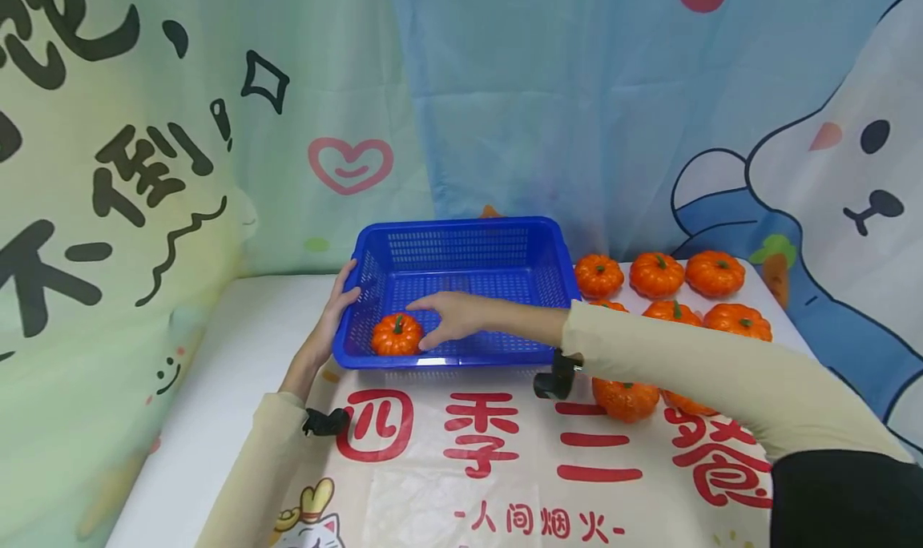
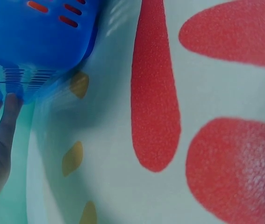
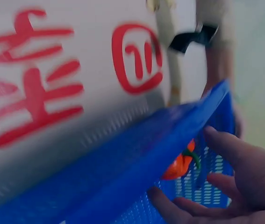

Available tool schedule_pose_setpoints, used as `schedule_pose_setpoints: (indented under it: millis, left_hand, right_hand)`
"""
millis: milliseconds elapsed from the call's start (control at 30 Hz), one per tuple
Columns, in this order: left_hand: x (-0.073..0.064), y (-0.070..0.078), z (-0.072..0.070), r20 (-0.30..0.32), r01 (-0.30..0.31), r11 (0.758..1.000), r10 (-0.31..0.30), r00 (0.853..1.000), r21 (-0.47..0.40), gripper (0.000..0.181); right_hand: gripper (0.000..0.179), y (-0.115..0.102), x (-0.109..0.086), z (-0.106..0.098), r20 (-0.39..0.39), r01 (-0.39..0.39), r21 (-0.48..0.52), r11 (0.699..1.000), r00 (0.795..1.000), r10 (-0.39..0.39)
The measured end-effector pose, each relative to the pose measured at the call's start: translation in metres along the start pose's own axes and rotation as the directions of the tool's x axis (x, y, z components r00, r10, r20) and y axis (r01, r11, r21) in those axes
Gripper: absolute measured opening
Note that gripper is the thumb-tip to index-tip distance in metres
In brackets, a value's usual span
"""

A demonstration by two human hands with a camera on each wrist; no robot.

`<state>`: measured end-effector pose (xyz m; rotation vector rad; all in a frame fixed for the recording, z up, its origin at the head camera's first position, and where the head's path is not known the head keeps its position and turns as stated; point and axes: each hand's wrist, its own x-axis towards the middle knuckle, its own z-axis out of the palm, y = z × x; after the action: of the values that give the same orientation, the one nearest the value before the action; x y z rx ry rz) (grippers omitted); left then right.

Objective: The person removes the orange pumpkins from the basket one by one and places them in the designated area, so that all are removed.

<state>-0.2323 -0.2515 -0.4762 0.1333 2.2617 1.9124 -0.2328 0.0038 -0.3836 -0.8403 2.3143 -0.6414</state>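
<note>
A blue plastic basket (image 1: 461,360) with slotted walls stands on the table. My left hand (image 1: 333,312) is at its left side, thumb over the rim and fingers along the outer wall; in the left wrist view, fingertips (image 2: 11,105) meet the slotted wall. One small orange pumpkin (image 1: 397,336) with a green stem sits in the basket's front left corner. Just right of that pumpkin, my right hand (image 1: 456,317) reaches inside, thumb and fingers spread apart. The right wrist view shows this hand (image 3: 258,182) holding nothing, with the pumpkin (image 3: 179,165) partly hidden behind the basket's rim.
Right of the basket lie several more orange pumpkins (image 1: 714,274) in rows, some covered by my right sleeve (image 1: 671,364). A cloth with red characters (image 1: 479,436) covers the table's front. A printed curtain (image 1: 505,91) hangs close behind the basket.
</note>
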Motion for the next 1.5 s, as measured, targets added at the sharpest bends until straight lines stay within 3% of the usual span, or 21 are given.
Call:
schedule_pose_setpoints:
  millis: [133, 267, 467, 667, 933, 1200, 1500]
  left_hand:
    - [0.004, -0.001, 0.002, 0.006, -0.003, 1.000, 0.003, 1.000, 0.001, 0.059]
    - [0.005, 0.000, 0.004, 0.016, 0.001, 1.000, -0.001, 1.000, 0.002, 0.059]
    - [0.002, -0.001, 0.000, 0.010, 0.009, 1.000, -0.009, 1.000, 0.010, 0.059]
    - [0.000, -0.002, -0.002, 0.013, 0.004, 1.000, -0.004, 1.000, 0.009, 0.059]
    - [0.000, -0.003, -0.001, 0.022, 0.008, 1.000, -0.008, 1.000, 0.002, 0.058]
    - [-0.002, -0.002, -0.001, 0.020, 0.005, 1.000, -0.005, 1.000, 0.006, 0.059]
    - [0.000, -0.001, -0.001, 0.023, 0.007, 1.000, -0.007, 1.000, 0.009, 0.059]
  right_hand:
    - [0.067, -0.004, 0.031, 0.001, 0.073, -0.070, -0.022, 0.997, 0.995, 0.072]
    - [0.069, -0.006, 0.048, 0.004, 0.124, -0.147, -0.020, 0.989, 0.981, 0.148]
    - [0.069, -0.010, 0.061, 0.010, 0.130, -0.136, 0.002, 0.991, 0.982, 0.134]
    - [0.067, -0.012, 0.060, 0.013, 0.143, -0.143, 0.088, 0.986, 0.981, 0.129]
    - [0.068, -0.011, 0.065, 0.018, 0.087, -0.130, -0.015, 0.991, 0.988, 0.130]
    - [0.069, -0.014, 0.064, 0.019, 0.089, -0.186, 0.076, 0.980, 0.980, 0.179]
    - [0.068, -0.014, 0.058, 0.018, 0.076, -0.126, 0.080, 0.989, 0.990, 0.120]
